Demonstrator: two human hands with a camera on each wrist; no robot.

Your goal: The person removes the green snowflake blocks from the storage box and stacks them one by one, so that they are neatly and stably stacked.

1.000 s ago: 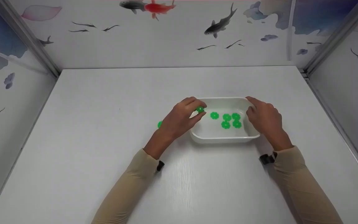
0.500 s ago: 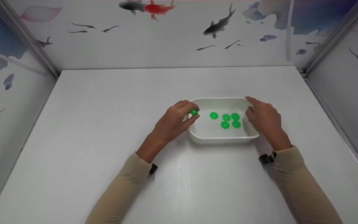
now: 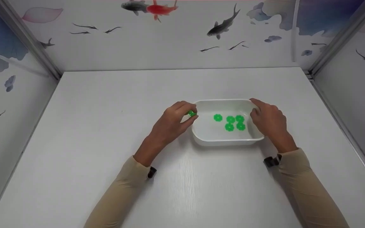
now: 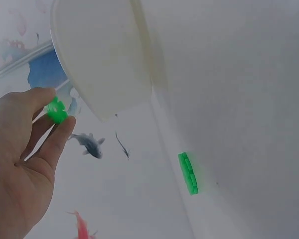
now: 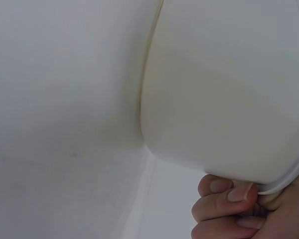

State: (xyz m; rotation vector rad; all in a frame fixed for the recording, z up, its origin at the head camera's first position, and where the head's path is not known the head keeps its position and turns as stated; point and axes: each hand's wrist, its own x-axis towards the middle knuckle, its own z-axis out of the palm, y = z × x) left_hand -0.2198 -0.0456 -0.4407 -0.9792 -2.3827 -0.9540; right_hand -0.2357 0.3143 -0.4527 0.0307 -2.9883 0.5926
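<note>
A: Entry one, left hand (image 3: 171,123): position?
B: Shifted leftward, from over the white tray (image 3: 223,140) to its left rim.
A: Entry two, pinched green piece (image 3: 191,113)?
B: Carried along; less of it showing.
A: Entry three, loose green piece (image 4: 188,173)?
B: Visible beside the hand a second ago; now covered by it in the head view.

The white tub (image 3: 228,142) is showing smooth, glossy plastic; the green pieces (image 3: 229,127) are looking plastic too (probably, being so small here); the sleeves (image 3: 309,186) are showing matt cloth; the tabletop (image 3: 106,120) is shining softly.
</note>
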